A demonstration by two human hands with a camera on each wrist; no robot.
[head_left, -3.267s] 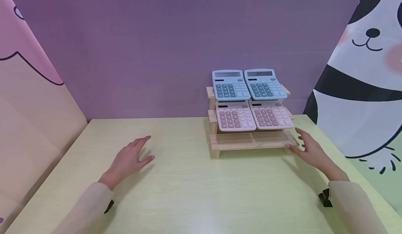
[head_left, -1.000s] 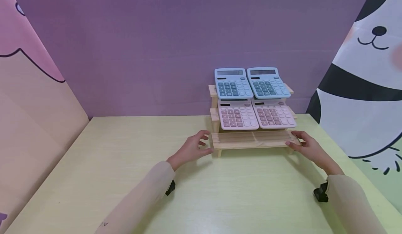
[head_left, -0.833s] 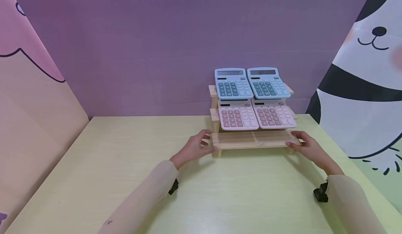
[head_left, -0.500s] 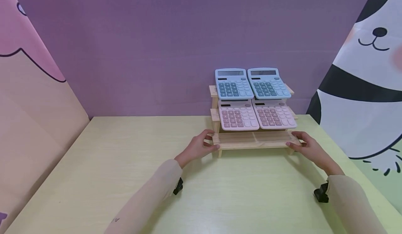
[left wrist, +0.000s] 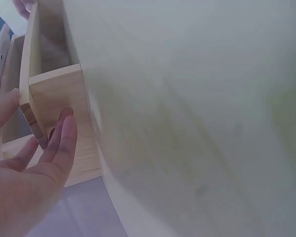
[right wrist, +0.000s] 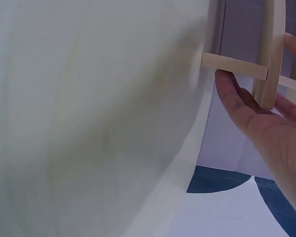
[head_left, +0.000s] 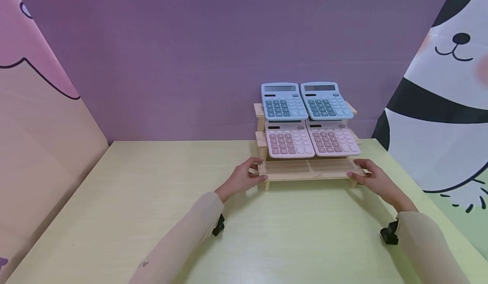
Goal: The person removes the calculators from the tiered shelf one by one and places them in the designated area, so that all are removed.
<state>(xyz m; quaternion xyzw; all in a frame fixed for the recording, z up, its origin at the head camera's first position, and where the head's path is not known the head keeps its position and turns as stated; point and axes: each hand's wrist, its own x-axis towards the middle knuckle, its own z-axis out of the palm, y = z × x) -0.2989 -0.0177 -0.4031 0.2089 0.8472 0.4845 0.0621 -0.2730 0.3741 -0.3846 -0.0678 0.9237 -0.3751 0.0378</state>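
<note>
A three-step wooden display stand point(head_left: 309, 169) stands on the table, its lowest step bare. Two blue calculators point(head_left: 284, 101) lie tilted side by side on the top step. On the middle step are two pink calculators point(head_left: 289, 140). My left hand point(head_left: 240, 180) grips the left end of the lowest step, thumb at its front corner. In the left wrist view, fingers point(left wrist: 64, 140) curl under the board end beside the leg. At the other end my right hand point(head_left: 377, 184) holds the same step, with fingers point(right wrist: 232, 98) under the board in the right wrist view.
The pale wooden table point(head_left: 160, 174) reaches back to a purple backdrop point(head_left: 171, 63). A panda-printed panel point(head_left: 438, 148) borders the table's right edge. On the left stands a pink and beige panel point(head_left: 42, 148). Black wrist cameras point(head_left: 389, 233) sit under both sleeves.
My left hand has moved right across the table and taken hold of the stand's left end. The right hand has closed in on the right end. Calculators and stand keep their places.
</note>
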